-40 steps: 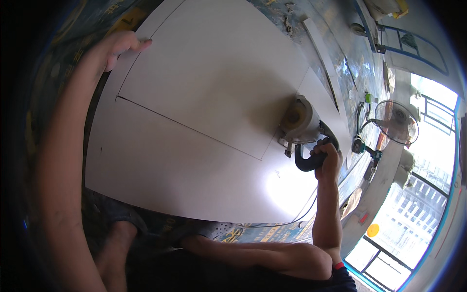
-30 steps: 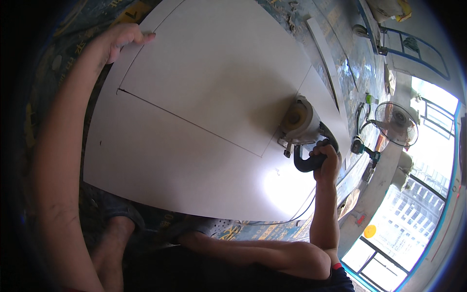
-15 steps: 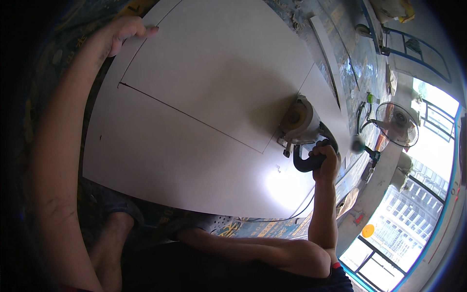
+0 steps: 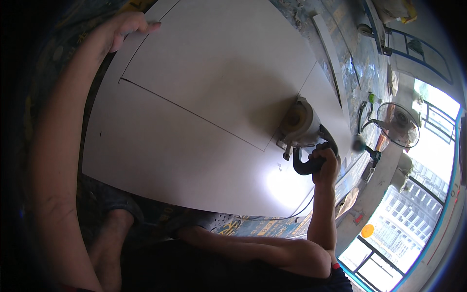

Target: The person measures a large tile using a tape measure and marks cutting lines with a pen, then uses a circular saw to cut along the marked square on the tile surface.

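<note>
A large white board (image 4: 194, 180) lies in front of me, marked with dark straight lines that meet at corners. On its right part stands a circular saw (image 4: 302, 121) with a grey guard and a black loop handle, over one of the lines. My right hand (image 4: 327, 163) is wrapped round that handle. The blade's lower part is hidden. At the board's far left edge, my left hand (image 4: 130, 30) is curled over the rim, one finger stretched along the top face. Bright light falls on the board just nearer than the saw.
A cable (image 4: 287, 217) runs by the board's near edge. Beyond the right edge lie a pale strip (image 4: 328, 56), a standing fan (image 4: 399, 124) and a green-and-black power tool (image 4: 373, 155). A blue-framed trolley (image 4: 413, 48) stands at far right. My shoe (image 4: 216, 221) is by the near edge.
The board's lines and my left hand sit slightly higher in view. The saw, in my right hand, is a little closer to the near corner of the lines.
</note>
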{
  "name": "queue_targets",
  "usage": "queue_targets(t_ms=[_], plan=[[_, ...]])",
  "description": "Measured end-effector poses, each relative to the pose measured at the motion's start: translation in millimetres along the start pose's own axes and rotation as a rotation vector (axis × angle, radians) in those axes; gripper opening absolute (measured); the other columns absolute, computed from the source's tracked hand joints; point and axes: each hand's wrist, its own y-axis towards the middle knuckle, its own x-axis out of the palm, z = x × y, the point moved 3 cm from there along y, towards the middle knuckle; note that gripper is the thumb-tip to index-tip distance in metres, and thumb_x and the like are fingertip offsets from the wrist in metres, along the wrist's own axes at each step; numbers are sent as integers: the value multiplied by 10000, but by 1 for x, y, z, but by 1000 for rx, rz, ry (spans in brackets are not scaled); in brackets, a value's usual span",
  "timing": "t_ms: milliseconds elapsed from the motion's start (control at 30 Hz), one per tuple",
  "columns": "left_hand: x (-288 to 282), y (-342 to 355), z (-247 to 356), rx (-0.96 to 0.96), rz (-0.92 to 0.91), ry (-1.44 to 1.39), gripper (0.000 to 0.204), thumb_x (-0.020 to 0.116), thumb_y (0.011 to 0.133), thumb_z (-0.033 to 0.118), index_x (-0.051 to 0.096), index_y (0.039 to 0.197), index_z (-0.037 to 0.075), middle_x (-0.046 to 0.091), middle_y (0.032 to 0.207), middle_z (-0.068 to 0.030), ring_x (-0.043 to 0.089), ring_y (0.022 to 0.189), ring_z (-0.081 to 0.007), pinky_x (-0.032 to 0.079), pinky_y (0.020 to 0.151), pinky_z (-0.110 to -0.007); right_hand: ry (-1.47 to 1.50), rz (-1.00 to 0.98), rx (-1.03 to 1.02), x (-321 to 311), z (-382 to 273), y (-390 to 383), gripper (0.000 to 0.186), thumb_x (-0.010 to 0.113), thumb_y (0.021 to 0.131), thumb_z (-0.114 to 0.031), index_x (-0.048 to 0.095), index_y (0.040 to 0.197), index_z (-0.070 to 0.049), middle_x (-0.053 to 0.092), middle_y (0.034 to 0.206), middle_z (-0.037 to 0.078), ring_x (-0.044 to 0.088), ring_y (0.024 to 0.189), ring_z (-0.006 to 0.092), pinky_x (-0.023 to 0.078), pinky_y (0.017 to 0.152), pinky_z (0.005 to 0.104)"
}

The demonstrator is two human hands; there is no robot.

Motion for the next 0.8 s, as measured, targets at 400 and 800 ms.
queue_targets(t_ms=[400, 800], plan=[[-21, 15, 7, 77, 55, 207, 384, 646, 912, 338, 663, 794, -27, 647, 785, -71, 554, 635, -126, 477, 636, -304, -30, -13, 2, 9, -12, -7, 132, 543, 719, -28, 592, 829, 28, 557, 682, 101, 555, 590, 216, 518, 607, 331], [-22, -2, 31, 69, 114, 106, 109, 657, 819, 32, 662, 926, 51, 558, 777, -56, 534, 664, -210, 475, 690, -286, 16, -13, 33, 10, -15, -10, 143, 544, 713, -31, 597, 832, 26, 553, 669, 94, 559, 592, 213, 528, 609, 335]])
